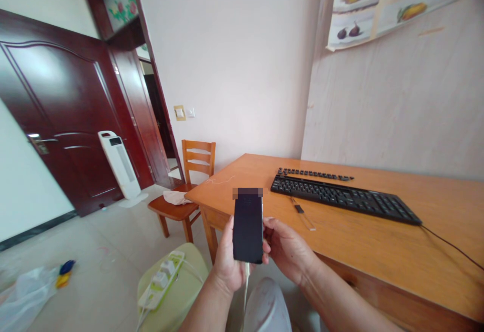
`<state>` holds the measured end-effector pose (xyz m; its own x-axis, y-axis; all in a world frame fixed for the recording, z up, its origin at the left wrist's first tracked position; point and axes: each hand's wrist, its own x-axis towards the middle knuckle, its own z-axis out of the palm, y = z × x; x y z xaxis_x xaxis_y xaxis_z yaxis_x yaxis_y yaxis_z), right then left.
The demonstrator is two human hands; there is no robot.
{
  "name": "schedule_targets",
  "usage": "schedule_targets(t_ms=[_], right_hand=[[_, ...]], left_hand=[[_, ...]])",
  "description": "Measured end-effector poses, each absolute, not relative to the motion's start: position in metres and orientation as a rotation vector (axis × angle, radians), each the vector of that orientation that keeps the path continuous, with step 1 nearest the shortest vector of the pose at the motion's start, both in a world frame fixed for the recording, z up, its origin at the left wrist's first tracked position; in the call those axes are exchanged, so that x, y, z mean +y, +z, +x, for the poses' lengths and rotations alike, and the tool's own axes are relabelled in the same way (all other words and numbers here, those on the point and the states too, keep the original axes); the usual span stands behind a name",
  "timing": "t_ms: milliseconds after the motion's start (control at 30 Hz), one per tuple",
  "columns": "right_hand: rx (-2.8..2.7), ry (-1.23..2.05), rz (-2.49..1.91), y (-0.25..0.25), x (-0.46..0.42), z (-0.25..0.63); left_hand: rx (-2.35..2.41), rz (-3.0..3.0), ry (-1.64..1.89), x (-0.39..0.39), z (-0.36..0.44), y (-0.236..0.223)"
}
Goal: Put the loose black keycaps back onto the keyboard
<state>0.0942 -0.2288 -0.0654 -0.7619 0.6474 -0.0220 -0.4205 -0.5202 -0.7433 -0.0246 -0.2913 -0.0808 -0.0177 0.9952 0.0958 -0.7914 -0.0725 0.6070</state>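
Observation:
A smartphone (248, 228) with a dark screen is held upright in front of me, just off the near edge of the table. My left hand (230, 261) is closed around its left side and lower back. At its right edge, my right hand (285, 246) is closed, with the thumb and fingers against the side. A white charging cable (247, 274) runs down from the phone's bottom end. Past the phone, a black keyboard (340, 198) lies on the wooden table (363, 241). Loose black keycaps (313, 173) form a row behind it. A small wire keycap puller (299, 209) rests in front.
Left of me, a light green stool (192, 266) carries a power strip (161, 281) with plugs in it. A wooden chair (198, 158) with a cloth (176, 198) on its seat stands beyond the table corner. A white heater-like tower (123, 165) is by the door.

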Motion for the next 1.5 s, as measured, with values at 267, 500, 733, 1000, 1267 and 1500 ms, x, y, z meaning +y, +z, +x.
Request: schedule_targets(t_ms=[267,500,733,1000,1267,1500], right_hand=[[-1.087,2.173,-0.394,-0.067,-0.227,0.094],[-1.288,1.985,-0.417,-0.065,-0.235,0.098],[-1.458,1.83,-0.341,-0.063,-0.243,0.091],[-1.238,1.946,-0.534,-0.051,-0.23,0.093],[-1.253,1.925,-0.516,-0.058,-0.232,0.091],[-1.281,1.863,-0.557,-0.067,-0.232,0.087]], left_hand=[[0.495,0.552,1.612,-0.291,-0.022,-0.078],[0.563,0.48,1.669,-0.291,-0.019,-0.073],[0.608,0.464,1.677,-0.292,-0.019,-0.07],[0.597,0.542,1.591,-0.295,-0.02,-0.074],[0.649,0.51,1.65,-0.292,-0.021,-0.075],[0.679,0.496,1.664,-0.292,-0.021,-0.071]])
